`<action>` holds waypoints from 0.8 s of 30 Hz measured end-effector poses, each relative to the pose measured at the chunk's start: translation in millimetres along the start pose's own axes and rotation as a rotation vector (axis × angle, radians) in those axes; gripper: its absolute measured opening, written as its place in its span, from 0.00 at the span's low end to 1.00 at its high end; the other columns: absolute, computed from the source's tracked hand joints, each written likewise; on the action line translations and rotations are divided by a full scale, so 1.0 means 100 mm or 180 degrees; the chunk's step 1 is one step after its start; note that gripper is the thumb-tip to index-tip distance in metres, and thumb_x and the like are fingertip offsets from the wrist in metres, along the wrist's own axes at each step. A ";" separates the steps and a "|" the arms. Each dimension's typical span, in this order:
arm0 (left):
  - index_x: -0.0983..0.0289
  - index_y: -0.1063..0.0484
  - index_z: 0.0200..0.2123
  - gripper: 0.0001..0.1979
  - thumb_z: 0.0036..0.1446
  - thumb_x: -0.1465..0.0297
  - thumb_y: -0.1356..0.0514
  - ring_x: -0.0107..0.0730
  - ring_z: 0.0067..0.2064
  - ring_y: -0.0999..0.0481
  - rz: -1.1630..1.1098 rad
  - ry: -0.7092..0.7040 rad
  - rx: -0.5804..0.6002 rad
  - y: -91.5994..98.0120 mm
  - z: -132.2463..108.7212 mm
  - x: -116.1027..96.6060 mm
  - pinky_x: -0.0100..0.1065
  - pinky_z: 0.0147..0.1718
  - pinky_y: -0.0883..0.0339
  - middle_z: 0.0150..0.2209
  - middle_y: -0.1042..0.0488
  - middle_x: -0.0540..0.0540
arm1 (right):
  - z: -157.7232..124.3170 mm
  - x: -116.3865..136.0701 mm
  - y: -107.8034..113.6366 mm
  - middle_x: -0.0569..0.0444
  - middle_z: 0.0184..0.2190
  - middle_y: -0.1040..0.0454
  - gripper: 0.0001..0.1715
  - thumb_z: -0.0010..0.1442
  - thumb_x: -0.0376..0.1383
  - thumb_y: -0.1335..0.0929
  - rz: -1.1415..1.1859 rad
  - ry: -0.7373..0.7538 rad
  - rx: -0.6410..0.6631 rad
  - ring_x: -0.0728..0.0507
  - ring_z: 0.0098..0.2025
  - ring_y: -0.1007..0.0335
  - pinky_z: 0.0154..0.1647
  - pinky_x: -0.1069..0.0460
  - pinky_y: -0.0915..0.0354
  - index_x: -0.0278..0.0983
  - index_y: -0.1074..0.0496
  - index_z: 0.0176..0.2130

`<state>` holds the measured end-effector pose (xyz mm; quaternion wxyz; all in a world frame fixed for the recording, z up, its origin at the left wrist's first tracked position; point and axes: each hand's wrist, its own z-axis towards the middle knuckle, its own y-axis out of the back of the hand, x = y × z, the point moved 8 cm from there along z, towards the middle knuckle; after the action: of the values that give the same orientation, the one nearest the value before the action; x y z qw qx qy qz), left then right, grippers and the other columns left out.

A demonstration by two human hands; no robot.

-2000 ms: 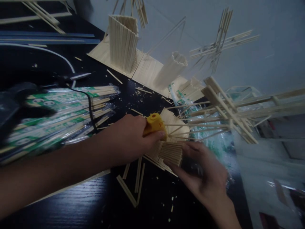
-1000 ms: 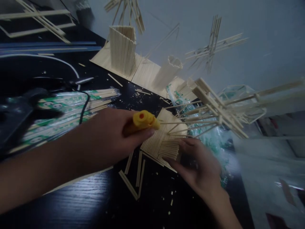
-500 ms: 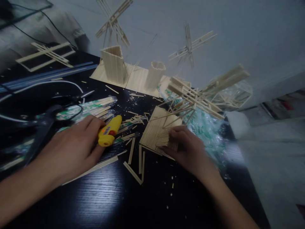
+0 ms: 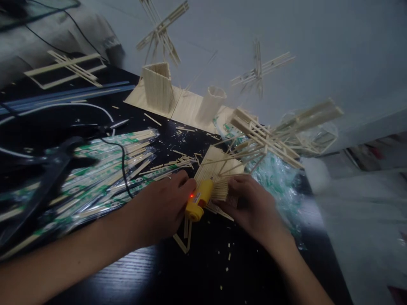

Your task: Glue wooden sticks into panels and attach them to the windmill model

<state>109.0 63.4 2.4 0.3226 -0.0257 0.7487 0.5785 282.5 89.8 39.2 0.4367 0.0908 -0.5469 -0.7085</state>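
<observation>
The left hand [image 4: 160,207] reaches in from the lower left with its fingers closed round the grip of a yellow glue gun [image 4: 199,203]. The gun lies low over the dark worktop [image 4: 127,271], a small red light glows on its side, and its front end points at the near edge of a stick panel [image 4: 213,166]. The nozzle tip is hidden between the two hands, so I cannot tell whether it touches the wood. The right hand [image 4: 251,207] comes in from the lower right, its fingers curled down on that same near edge, where they seem to pinch a short row of sticks standing on the panel. The panel lies flat on the worktop between the hands. Thin sticks rise from it to a lattice frame [image 4: 270,135] that hangs tilted above crumpled clear wrapping [image 4: 276,178]. Just below the glue gun lie a few loose sticks [image 4: 184,237]. Left of the left hand is a spread of green-printed chopstick packets [image 4: 104,173], with a black cable [image 4: 122,165] running across them. At the back, a triangular stick tower [image 4: 158,87] and a round stick tower [image 4: 211,103] stand upright on flat stick bases, each with crossed vanes above it.
</observation>
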 end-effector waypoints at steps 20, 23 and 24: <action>0.59 0.30 0.47 0.23 0.49 0.85 0.43 0.42 0.43 0.25 0.0016 -0.0587 0.0016 -0.05 0.13 0.04 0.41 0.39 0.30 0.48 0.28 0.58 | -0.01 0.05 0.06 0.45 0.46 0.20 0.19 0.63 0.35 0.25 -0.0305 0.0106 0.0014 0.37 0.47 0.19 0.40 0.46 0.21 0.39 0.29 0.52; 0.59 0.30 0.47 0.23 0.49 0.84 0.42 0.41 0.42 0.24 0.0007 -0.0639 -0.0062 0.00 0.12 0.02 0.39 0.39 0.31 0.48 0.28 0.57 | -0.02 0.05 0.06 0.45 0.46 0.20 0.19 0.63 0.34 0.25 -0.0309 0.0128 -0.0019 0.37 0.46 0.19 0.39 0.46 0.21 0.39 0.29 0.52; 0.59 0.30 0.46 0.22 0.49 0.84 0.42 0.40 0.43 0.24 0.0011 -0.0640 -0.0099 0.01 0.12 0.02 0.38 0.39 0.31 0.48 0.28 0.57 | -0.02 0.06 0.06 0.45 0.45 0.20 0.19 0.63 0.34 0.25 -0.0308 0.0139 -0.0031 0.37 0.46 0.19 0.39 0.46 0.21 0.39 0.29 0.52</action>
<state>112.5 74.6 1.3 0.3947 0.0287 0.7036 0.5903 283.9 83.8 45.7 0.4142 0.1306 -0.5288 -0.7292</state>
